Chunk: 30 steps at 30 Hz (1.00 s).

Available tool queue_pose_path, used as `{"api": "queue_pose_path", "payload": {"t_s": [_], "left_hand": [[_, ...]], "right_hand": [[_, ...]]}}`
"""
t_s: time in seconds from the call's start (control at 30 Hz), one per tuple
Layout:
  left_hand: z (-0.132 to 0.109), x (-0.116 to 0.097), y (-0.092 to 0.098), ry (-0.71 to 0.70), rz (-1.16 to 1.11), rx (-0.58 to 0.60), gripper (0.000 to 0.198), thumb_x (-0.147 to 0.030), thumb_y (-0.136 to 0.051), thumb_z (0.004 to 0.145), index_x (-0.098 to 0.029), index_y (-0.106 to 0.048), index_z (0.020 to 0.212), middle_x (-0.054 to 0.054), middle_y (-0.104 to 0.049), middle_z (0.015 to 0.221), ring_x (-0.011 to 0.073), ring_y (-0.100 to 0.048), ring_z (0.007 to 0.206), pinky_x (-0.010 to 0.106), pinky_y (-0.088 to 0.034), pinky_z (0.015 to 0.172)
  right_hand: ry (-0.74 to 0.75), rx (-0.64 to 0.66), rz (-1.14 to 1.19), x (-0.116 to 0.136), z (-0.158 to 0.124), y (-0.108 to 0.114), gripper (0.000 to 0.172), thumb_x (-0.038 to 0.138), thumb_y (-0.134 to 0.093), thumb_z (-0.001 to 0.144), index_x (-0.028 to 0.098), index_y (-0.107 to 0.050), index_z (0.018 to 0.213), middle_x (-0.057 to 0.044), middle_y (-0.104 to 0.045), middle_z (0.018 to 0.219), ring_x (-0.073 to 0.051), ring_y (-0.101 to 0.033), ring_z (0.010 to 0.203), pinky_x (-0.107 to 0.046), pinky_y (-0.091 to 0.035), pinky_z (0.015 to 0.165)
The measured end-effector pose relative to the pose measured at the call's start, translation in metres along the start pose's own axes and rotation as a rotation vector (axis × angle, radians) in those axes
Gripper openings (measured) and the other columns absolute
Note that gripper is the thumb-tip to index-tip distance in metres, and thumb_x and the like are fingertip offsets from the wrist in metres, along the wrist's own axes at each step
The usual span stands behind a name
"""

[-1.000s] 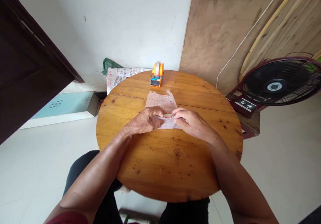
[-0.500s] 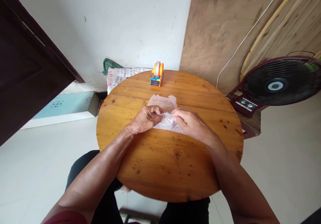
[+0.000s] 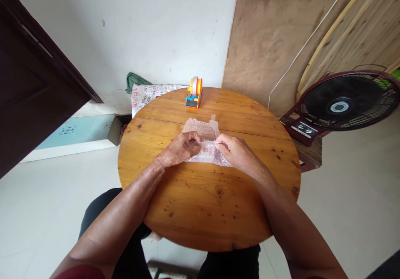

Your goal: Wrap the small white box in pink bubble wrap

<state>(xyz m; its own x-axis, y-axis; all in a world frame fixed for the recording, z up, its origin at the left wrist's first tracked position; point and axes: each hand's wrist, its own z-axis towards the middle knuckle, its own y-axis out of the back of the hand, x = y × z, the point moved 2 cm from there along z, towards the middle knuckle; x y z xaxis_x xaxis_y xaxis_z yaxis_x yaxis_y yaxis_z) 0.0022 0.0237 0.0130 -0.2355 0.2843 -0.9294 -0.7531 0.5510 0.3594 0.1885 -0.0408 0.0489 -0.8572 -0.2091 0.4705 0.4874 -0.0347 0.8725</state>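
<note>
Clear bubble wrap [image 3: 200, 127] lies across the middle of the round wooden table, its far part flat on the wood. The near part is lifted and folded between my two hands. My left hand [image 3: 184, 148] pinches its edge from the left, fingers closed. From the right, my right hand [image 3: 234, 150] pinches the same edge. Between them a small pale patch with reddish marks [image 3: 206, 150] shows at the wrap; I cannot make out what it is. A short strip, perhaps tape [image 3: 213, 117], sticks up at the wrap's far right corner.
An orange and blue tape dispenser [image 3: 194, 92] stands near the far edge of the table [image 3: 200, 204]. A dark red fan [image 3: 340, 106] is at the right. Behind the table's left side lies a printed white sack [image 3: 146, 93]; a pale blue box [image 3: 73, 133] sits on the floor.
The near fold of bubble wrap has shifted between my hands, and the reddish patch now shows. A strip at the far right corner now stands out. My hands keep their pinch.
</note>
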Motion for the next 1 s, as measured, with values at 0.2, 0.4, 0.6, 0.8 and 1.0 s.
{"api": "queue_pose_path", "payload": {"t_s": [0.2,0.4,0.6,0.8,1.0], "left_hand": [[0.003,0.000,-0.002,0.032,-0.101,0.024,0.018,-0.016,-0.057,0.072,-0.016,-0.054,0.090,-0.002,-0.055,0.078,0.0068,-0.046,0.062,0.017,-0.036,0.054],[0.005,0.011,-0.005,-0.040,-0.063,0.005,0.027,-0.015,-0.055,0.074,-0.017,-0.056,0.101,0.000,-0.058,0.084,0.0085,-0.051,0.068,0.018,-0.039,0.058],[0.004,0.007,-0.005,-0.183,0.096,-0.030,0.029,-0.014,-0.053,0.078,-0.017,-0.063,0.105,0.002,-0.061,0.089,0.0130,-0.058,0.079,0.025,-0.047,0.072],[-0.002,-0.006,-0.003,-0.384,0.323,-0.019,0.023,-0.015,-0.052,0.085,-0.020,-0.071,0.097,0.008,-0.058,0.118,0.0203,-0.057,0.111,0.036,-0.045,0.097],[-0.003,-0.009,-0.006,-0.433,0.428,-0.026,0.021,-0.031,-0.055,0.091,-0.020,-0.073,0.097,0.009,-0.064,0.108,0.0195,-0.061,0.099,0.034,-0.047,0.088]], "right_hand": [[-0.094,0.062,-0.094,0.002,0.001,0.000,0.017,0.016,-0.046,0.091,0.019,-0.061,0.085,-0.003,-0.068,0.083,-0.017,-0.059,0.077,-0.025,-0.034,0.067],[-0.136,0.103,-0.216,-0.001,0.003,-0.004,0.016,0.020,-0.046,0.092,0.020,-0.062,0.087,-0.004,-0.068,0.083,-0.017,-0.059,0.075,-0.027,-0.030,0.063],[-0.125,0.102,-0.232,-0.005,0.006,-0.011,0.014,0.020,-0.047,0.091,0.021,-0.060,0.085,-0.002,-0.067,0.076,-0.016,-0.056,0.068,-0.027,-0.026,0.059],[-0.118,0.098,-0.219,-0.004,0.006,-0.012,0.013,0.018,-0.047,0.089,0.022,-0.059,0.085,-0.002,-0.067,0.076,-0.016,-0.055,0.066,-0.027,-0.025,0.057],[-0.095,0.041,-0.233,-0.005,0.007,-0.013,0.011,0.017,-0.049,0.088,0.022,-0.059,0.087,-0.001,-0.068,0.078,-0.017,-0.057,0.067,-0.028,-0.025,0.058]]}}
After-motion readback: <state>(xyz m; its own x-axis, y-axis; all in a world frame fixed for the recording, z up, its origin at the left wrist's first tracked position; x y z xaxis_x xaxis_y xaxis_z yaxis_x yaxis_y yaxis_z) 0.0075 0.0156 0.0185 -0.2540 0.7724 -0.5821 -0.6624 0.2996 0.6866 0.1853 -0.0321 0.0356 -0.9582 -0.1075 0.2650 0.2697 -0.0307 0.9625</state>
